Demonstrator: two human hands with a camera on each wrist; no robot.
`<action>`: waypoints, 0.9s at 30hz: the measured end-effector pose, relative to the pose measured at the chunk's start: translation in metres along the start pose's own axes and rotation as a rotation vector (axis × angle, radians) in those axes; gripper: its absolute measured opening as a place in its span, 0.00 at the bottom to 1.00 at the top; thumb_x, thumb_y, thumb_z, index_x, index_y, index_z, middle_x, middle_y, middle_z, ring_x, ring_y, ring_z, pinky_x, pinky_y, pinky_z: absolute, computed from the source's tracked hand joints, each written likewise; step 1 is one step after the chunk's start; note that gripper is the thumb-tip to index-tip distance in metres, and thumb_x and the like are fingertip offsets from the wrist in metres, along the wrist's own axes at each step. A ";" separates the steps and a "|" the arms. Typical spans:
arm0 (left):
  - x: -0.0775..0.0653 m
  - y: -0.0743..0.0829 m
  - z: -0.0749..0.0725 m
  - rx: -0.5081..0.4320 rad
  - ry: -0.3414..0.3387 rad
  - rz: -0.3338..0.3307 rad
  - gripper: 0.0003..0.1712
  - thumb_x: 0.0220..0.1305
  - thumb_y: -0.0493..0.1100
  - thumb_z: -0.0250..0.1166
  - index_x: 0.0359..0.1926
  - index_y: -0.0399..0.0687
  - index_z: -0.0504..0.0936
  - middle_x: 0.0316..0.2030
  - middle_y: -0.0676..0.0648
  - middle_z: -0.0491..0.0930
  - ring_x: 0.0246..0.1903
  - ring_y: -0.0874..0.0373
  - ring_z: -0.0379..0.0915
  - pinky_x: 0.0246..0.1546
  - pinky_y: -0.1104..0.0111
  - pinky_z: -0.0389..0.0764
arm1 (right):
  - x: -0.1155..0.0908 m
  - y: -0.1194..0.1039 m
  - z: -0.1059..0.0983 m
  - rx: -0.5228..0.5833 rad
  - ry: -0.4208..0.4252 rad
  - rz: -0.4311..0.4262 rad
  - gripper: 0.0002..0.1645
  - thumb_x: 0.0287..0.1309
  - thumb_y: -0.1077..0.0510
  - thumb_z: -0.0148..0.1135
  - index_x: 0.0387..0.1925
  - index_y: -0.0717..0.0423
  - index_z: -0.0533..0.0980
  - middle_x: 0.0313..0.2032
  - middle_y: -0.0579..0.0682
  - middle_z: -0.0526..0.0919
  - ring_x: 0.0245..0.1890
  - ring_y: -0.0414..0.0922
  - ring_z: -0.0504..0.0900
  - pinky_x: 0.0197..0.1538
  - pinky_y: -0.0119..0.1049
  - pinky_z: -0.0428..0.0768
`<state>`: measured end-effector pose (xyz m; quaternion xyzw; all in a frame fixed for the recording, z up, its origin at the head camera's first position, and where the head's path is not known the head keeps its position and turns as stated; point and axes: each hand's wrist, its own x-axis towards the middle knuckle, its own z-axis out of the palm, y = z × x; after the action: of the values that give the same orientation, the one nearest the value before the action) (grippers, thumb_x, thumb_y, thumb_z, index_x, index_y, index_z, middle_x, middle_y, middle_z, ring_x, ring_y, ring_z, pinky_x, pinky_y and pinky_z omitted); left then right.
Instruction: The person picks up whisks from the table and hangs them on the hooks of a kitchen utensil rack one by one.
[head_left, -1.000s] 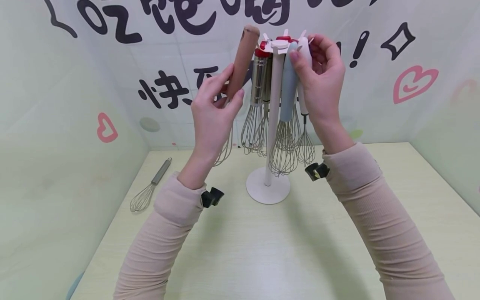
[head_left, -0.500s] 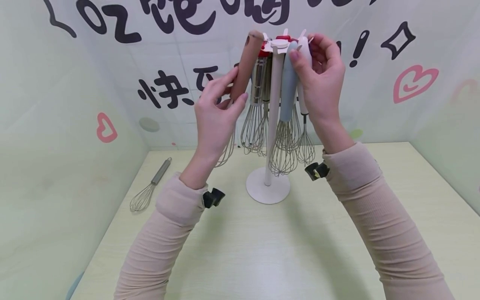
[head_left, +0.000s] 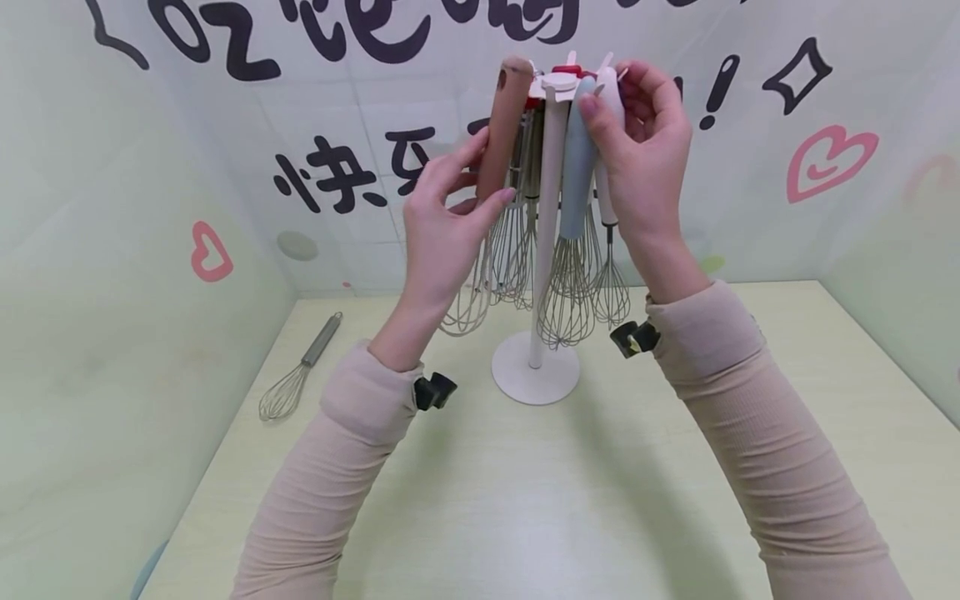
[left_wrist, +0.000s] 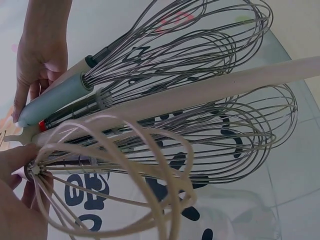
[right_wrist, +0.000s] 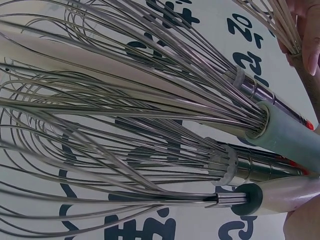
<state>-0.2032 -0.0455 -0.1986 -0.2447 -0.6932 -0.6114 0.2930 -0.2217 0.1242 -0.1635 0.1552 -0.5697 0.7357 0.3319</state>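
My left hand (head_left: 448, 229) grips the lower handle of a brown-handled whisk (head_left: 504, 125) with beige wires, held nearly upright at the left of a white stand's top. The upper handle overlaps the stand's edge in the head view. At the right of the top, my right hand (head_left: 651, 158) pinches a white-handled whisk (head_left: 611, 104) between thumb and fingers. The thumb tip rests by the top of a light blue-handled whisk (head_left: 576, 167). In the right wrist view, the blue handle (right_wrist: 292, 132) hangs beside the white handle (right_wrist: 282, 194).
The white stand (head_left: 550, 225) has hooks around its top and a round base (head_left: 536, 387). Several steel whisks with red-tipped handles hang behind. A grey-handled whisk (head_left: 303, 367) lies on the pale table (head_left: 480, 500), near the left wall. A lettered backdrop (head_left: 352, 92) stands behind.
My left hand has carried the brown-handled whisk rightward to the stand's top, and its handle stands more upright. The right hand has stayed in place.
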 end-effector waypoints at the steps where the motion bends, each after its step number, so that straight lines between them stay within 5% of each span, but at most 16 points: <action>1: 0.000 0.000 0.001 -0.004 -0.006 -0.003 0.31 0.53 0.31 0.70 0.61 0.40 0.75 0.52 0.39 0.74 0.45 0.52 0.77 0.45 0.69 0.85 | 0.000 0.000 0.000 0.001 0.000 0.000 0.23 0.53 0.66 0.65 0.51 0.62 0.70 0.45 0.48 0.74 0.46 0.41 0.73 0.58 0.29 0.76; 20: -0.004 -0.007 -0.001 -0.017 -0.057 -0.024 0.28 0.61 0.35 0.65 0.62 0.39 0.73 0.54 0.39 0.75 0.49 0.52 0.78 0.48 0.69 0.84 | 0.000 -0.001 -0.001 -0.008 0.003 -0.002 0.25 0.52 0.66 0.66 0.53 0.63 0.71 0.45 0.48 0.74 0.45 0.40 0.73 0.57 0.29 0.77; 27: -0.007 -0.020 -0.015 0.062 -0.006 -0.062 0.21 0.68 0.41 0.55 0.60 0.40 0.75 0.53 0.40 0.78 0.49 0.53 0.77 0.47 0.70 0.84 | 0.001 0.000 -0.001 0.014 0.001 0.002 0.22 0.51 0.66 0.67 0.50 0.61 0.72 0.44 0.48 0.74 0.45 0.40 0.73 0.55 0.28 0.76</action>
<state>-0.2106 -0.0624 -0.2167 -0.2156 -0.7200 -0.5975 0.2794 -0.2222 0.1251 -0.1627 0.1564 -0.5646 0.7401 0.3303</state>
